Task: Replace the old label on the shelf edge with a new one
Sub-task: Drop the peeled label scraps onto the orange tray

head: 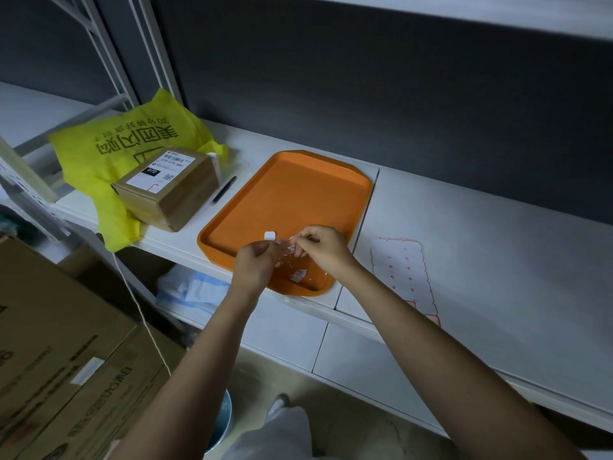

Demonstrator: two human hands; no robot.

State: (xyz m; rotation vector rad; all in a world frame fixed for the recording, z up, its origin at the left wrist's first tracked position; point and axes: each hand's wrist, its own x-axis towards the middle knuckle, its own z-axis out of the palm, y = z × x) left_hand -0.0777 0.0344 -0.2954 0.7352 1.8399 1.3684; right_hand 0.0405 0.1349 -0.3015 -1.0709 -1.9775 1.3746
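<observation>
Through the head camera I saw both hands held close together above the near end of the orange tray point(292, 194). The left hand point(257, 263) had its fingers curled and pinched a tiny pale scrap point(281, 241). The right hand point(320, 249) was curled too, with its fingertips right at that scrap, but I could not tell if it really gripped it. I think the scrap was sticky paper from the old label, and the hands were over the tray so the bits would drop inside and not on the floor. More torn bits point(298, 275) lay in the near corner of the tray, white, thin and ragged. A small white square point(270, 235) with round corners sat just past the left fingers; I could not tell if it lay on the tray or stuck to a finger. The tray looked like smooth, hard plastic, with a raised rim that would keep the bits in. It sat on the flat white shelf point(481, 244). The sticker sheet point(401, 273) lay flat on the shelf, just right of the tray and close to the right hand. It was thin and pale, with red lines and small red marks. I think the new label would come from there. Left of the tray were a black pen point(224, 189), a brown cardboard box point(172, 197) and a soft, crinkly yellow bag point(109, 151).
</observation>
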